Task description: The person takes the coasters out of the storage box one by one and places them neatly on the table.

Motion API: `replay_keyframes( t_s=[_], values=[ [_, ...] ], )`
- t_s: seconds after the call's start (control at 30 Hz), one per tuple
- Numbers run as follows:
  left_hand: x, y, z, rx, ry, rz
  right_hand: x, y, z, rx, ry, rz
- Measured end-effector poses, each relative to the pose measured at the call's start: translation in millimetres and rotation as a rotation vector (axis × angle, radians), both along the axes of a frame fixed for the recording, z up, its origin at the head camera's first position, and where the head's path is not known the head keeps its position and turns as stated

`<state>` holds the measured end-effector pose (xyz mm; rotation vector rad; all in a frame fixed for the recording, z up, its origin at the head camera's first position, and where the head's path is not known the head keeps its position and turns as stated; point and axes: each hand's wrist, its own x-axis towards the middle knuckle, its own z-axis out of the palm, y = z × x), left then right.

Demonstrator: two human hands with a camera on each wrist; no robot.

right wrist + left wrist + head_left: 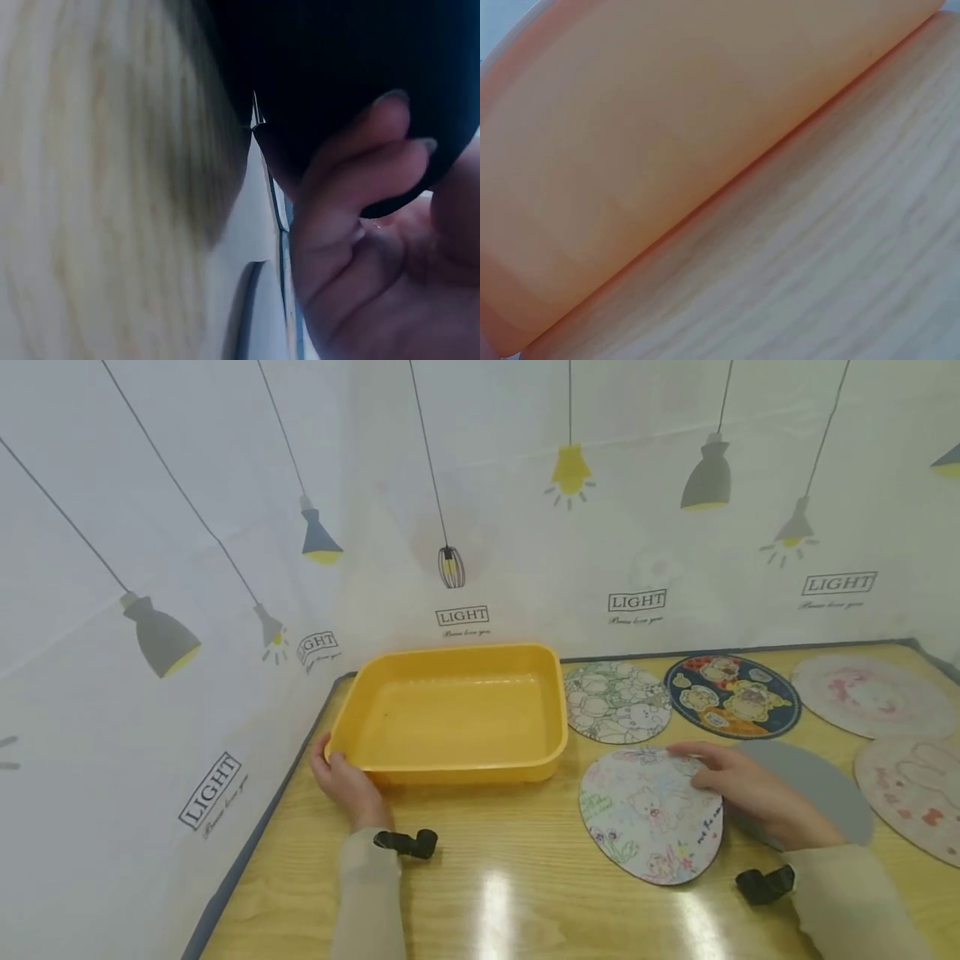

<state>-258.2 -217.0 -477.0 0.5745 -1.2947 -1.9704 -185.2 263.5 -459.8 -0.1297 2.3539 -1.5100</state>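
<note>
In the head view my left hand (348,787) grips the front left corner of a yellow plastic tray (450,774), thumb at the rim and fingers round the outside. The tray's inside holds nothing. Its wall (645,142) fills much of the left wrist view, with the hand out of sight there. To the tray's right, my right hand (757,793) pinches the upper right edge of a round mat (648,818) printed with a small bear, flowers and writing. The right wrist view has the mat's dark underside (315,60) tilted up off the tabletop, fingertips bent against it.
On the wooden table (480,852) at the right lie a line-drawn floral mat (618,703), a dark blue cartoon mat (735,697), a pale pink mat (873,693), a bunny mat (918,793) and a plain grey disc (806,789). A lamp-print curtain (525,552) hangs behind and left.
</note>
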Motion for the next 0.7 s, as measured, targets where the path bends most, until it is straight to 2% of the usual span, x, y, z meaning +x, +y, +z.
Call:
replay_keyframes(
  t_s=[0.1, 0.17, 0.33, 0.57, 0.7],
  values=[
    [-0.1, -0.3, -0.4, 0.008, 0.005, 0.002, -0.2, -2.5, 2.9, 0.175, 0.096, 0.017],
    [0.1, -0.3, -0.8, 0.001, -0.003, -0.002, -0.3, -3.5, 3.2, 0.217, 0.113, 0.013],
    [0.4, -0.2, -1.4, -0.023, -0.021, -0.008, -0.1, -3.4, 0.3, 0.256, 0.128, -0.016],
    [0.9, 1.4, -0.9, -0.006, -0.012, -0.024, -2.7, 0.0, 1.6, 0.259, 0.104, -0.052],
    [1.6, 0.9, -0.2, -0.011, -0.016, -0.023, -2.9, 2.7, 1.9, 0.284, 0.148, -0.042]
  ],
)
